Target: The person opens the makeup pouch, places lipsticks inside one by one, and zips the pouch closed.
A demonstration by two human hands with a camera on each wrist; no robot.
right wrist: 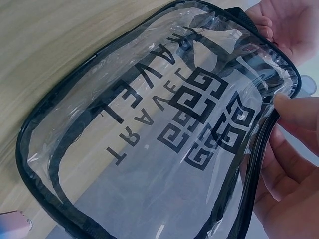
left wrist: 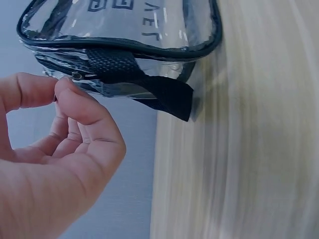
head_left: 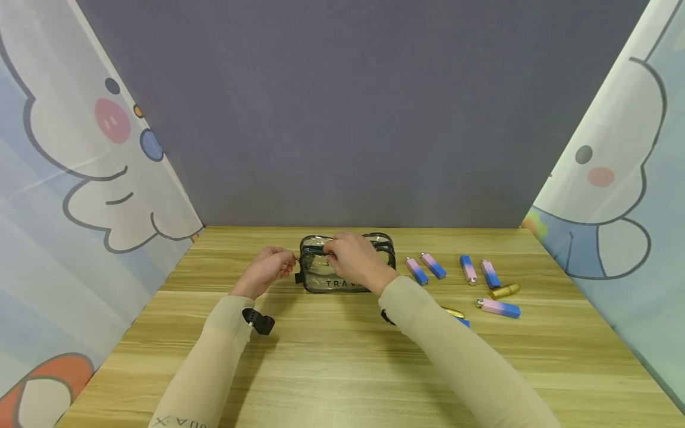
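Note:
A clear travel pouch with black piping and dark printed lettering stands upright on the table. At its left end my left hand pinches the small zipper pull between thumb and index finger, close beside a black fabric tab. My right hand reaches over the pouch front and grips its black-edged top rim, thumb on one side and fingers on the other. Through the transparent wall no contents show. The right forearm and hand cover the pouch's lower right part in the head view.
To the right lie several pink-to-blue sticks with silver ends, one stick nearest the right side. A gold tube lies among them; another gold tube is partly behind my right sleeve. A grey panel rises behind the wooden table.

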